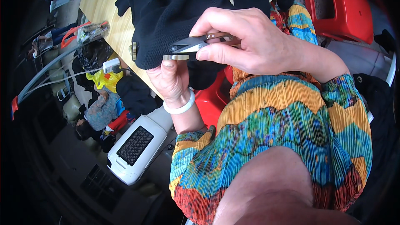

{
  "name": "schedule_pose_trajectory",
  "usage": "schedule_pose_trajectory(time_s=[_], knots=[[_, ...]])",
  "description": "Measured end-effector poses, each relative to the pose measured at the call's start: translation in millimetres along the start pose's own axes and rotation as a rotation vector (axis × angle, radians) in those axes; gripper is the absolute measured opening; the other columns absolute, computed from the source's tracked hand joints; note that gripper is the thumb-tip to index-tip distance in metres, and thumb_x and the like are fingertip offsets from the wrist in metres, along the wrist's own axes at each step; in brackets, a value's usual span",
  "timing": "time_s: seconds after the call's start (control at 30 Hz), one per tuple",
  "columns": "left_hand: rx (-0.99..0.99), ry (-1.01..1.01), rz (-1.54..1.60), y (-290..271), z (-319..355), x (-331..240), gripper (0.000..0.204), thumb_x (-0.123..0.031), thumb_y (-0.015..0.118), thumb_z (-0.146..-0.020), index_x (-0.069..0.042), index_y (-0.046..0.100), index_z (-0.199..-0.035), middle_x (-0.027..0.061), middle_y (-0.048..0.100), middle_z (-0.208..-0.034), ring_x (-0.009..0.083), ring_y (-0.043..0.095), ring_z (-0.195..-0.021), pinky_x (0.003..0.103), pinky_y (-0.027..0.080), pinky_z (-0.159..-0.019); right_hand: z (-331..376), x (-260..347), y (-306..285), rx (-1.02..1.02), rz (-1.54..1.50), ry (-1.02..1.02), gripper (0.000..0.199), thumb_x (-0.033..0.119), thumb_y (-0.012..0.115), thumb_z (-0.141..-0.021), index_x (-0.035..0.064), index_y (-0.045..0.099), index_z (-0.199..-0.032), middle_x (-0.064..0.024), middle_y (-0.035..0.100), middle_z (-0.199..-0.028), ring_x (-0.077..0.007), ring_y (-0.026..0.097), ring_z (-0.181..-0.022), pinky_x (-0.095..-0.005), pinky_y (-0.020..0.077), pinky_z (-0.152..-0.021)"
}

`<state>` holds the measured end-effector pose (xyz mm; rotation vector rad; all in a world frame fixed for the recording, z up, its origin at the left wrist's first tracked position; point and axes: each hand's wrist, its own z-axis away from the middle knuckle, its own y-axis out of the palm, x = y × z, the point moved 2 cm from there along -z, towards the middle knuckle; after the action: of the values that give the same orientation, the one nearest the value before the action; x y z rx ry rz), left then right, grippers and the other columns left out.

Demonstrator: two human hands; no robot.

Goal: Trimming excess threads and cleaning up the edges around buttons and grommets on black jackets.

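My right hand (252, 39) is closed around a pair of thread snips (223, 37), fingers above and thumb below. Their blades point left, resting close over the black knit garment (160, 21), just above a round gold-coloured button (176, 57). Below that button my left hand (170, 79) pinches the garment's edge, its thumb pressed up by the button; the other fingers are mostly hidden under the fabric. A second gold button (132, 51) shows at the garment's left edge. Whether the blades touch any thread is too small to tell.
The garment lies on a light wooden table (109, 4). Red plastic stools stand at the upper right (350, 10) and beneath my arms. At the lower left is a white appliance with a black grille (135, 146). Another person (100, 112) sits at the left beside a yellow bag (107, 81).
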<state>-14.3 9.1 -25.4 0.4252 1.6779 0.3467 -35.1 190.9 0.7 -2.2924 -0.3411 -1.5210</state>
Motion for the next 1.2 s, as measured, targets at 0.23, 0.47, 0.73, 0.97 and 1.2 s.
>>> schedule_pose_trajectory(time_s=[0.23, 0.47, 0.73, 0.97, 1.2], knots=[[0.079, 0.029, -0.143, 1, -1, -5, 0.034, -0.019, 0.068, -0.074, -0.003, 0.055, -0.101, 0.0087, 0.06, -0.095, 0.0208, 0.058, -0.089, 0.036, 0.044, -0.084, -1, 0, 2, -0.003, 0.034, -0.038, 0.022, 0.021, 0.059, -0.078, 0.0017, 0.051, -0.083, -0.0077, 0.05, -0.058, -0.0214, 0.051, -0.051, -0.0318, 0.0384, -0.048], [0.051, 0.028, -0.159, -6, 2, -4, 0.04, -0.021, 0.067, -0.074, 0.0, 0.053, -0.105, 0.01, 0.059, -0.1, 0.0228, 0.057, -0.092, 0.037, 0.043, -0.087, 0, 0, 4, -0.02, 0.089, -0.118, 0.018, 0.019, 0.058, -0.078, 0.0023, 0.053, -0.079, -0.0078, 0.051, -0.058, -0.0214, 0.053, -0.051, -0.0301, 0.0393, -0.047], [-0.112, -0.176, 0.113, -14, 8, 0, 0.064, -0.03, 0.062, -0.077, -0.006, 0.034, -0.129, 0.0114, 0.036, -0.132, 0.0279, 0.032, -0.123, 0.047, 0.02, -0.103, -10, -4, -7, -0.214, -0.016, -0.062, 0.017, 0.016, 0.061, -0.076, 0.0017, 0.055, -0.081, -0.006, 0.054, -0.057, -0.0117, 0.052, -0.048, -0.0234, 0.0389, -0.046], [-0.004, -0.176, 0.209, -14, 5, 2, 0.052, -0.026, 0.059, -0.081, -0.004, 0.039, -0.123, 0.0117, 0.046, -0.121, 0.0264, 0.044, -0.112, 0.042, 0.03, -0.098, -14, 2, 1, -0.028, 0.05, -0.055, 0.026, 0.023, 0.065, -0.071, 0.0032, 0.055, -0.086, -0.0066, 0.053, -0.059, -0.0182, 0.055, -0.053, -0.0277, 0.0418, -0.049], [-0.017, -0.235, 0.182, -8, -1, 1, 0.043, -0.014, 0.062, -0.078, -0.002, 0.044, -0.116, 0.0096, 0.055, -0.108, 0.0215, 0.051, -0.102, 0.035, 0.037, -0.092, -28, 0, -4, -0.017, 0.274, -0.266, 0.01, 0.012, 0.057, -0.065, 0.0045, 0.057, -0.073, -0.0081, 0.056, -0.065, -0.0269, 0.056, -0.064, -0.0362, 0.0448, -0.055]])
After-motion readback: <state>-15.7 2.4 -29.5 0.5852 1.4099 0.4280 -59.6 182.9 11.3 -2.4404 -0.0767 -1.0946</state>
